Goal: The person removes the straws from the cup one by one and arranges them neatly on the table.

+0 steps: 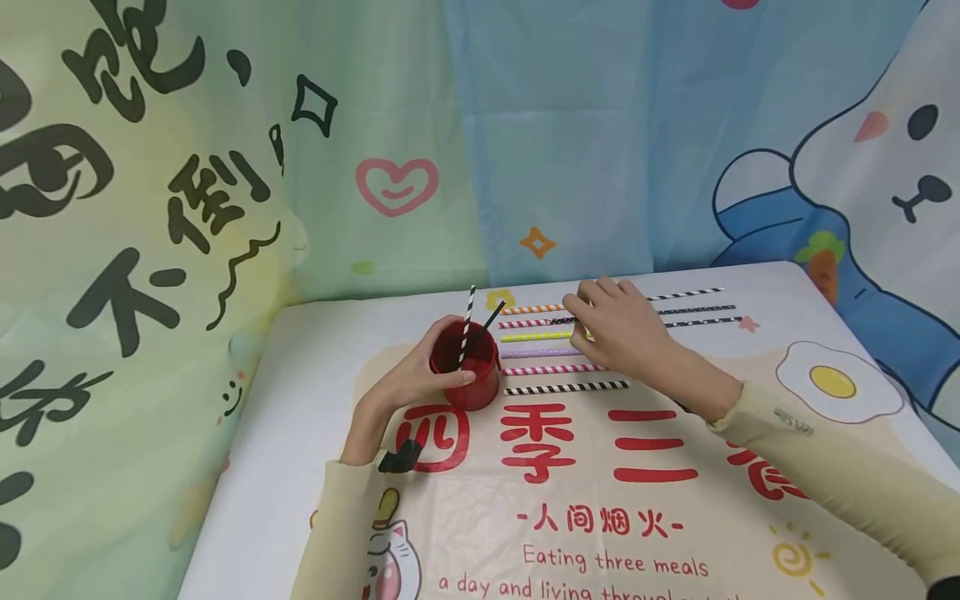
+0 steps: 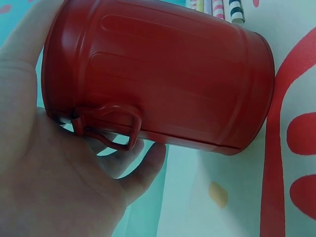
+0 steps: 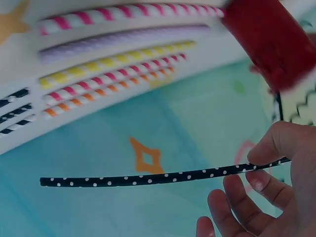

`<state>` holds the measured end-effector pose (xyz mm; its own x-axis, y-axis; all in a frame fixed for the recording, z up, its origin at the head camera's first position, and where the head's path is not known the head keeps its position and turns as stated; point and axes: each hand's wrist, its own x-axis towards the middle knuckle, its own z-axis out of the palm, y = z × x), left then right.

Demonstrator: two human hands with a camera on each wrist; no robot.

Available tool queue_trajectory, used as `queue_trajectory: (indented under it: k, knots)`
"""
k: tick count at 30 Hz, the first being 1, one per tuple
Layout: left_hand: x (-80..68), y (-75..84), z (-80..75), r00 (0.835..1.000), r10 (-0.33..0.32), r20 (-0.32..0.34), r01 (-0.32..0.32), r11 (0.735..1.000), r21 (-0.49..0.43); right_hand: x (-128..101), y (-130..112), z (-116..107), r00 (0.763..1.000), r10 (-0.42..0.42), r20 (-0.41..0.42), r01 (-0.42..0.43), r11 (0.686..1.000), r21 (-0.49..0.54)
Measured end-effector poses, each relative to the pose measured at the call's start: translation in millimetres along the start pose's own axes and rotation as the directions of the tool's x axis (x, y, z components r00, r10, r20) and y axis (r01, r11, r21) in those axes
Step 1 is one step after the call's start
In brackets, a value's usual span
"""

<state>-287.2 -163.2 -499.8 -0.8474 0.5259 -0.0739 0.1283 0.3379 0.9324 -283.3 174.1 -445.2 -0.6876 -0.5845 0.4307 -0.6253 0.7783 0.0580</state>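
On the surface (image 1: pixel 315 350), a red cup (image 1: pixel 467 367) is gripped by the left hand (image 1: pixel 408 379), with two straws (image 1: pixel 467 321) already standing inside. A black dotted straw (image 3: pixel 148 178) is pinched by the right hand (image 1: pixel 618 329) just above the row, where at least nine straws (image 1: pixel 566 387) are left lying.

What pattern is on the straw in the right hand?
Black with white dots, clearest from the right wrist: straw, right hand.

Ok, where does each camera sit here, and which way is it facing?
Head: above, looking down the table; both hands and sleeves show.
Left wrist: beside the left hand, facing the red bucket it grips.
Right wrist: under the right hand, facing its pinched black dotted straw.
Shared: all show the bucket and the row of straws.
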Motion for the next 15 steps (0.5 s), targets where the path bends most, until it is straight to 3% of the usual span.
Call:
queue_trajectory:
  k: [8, 15]
  knots:
    - [-0.8, -0.6, 0.2, 1.0, -0.001, 0.0, 0.001, 1.0, -0.013, -11, 11, 15, 0.99, -0.007, 0.141, 0.014, 0.999, -0.052]
    - [0.1, -0.1, 0.2, 1.0, -0.004, 0.003, 0.004, 1.0, -0.005, -32, 52, 25, 0.973, 0.083, 0.215, -0.062, 0.993, -0.105]
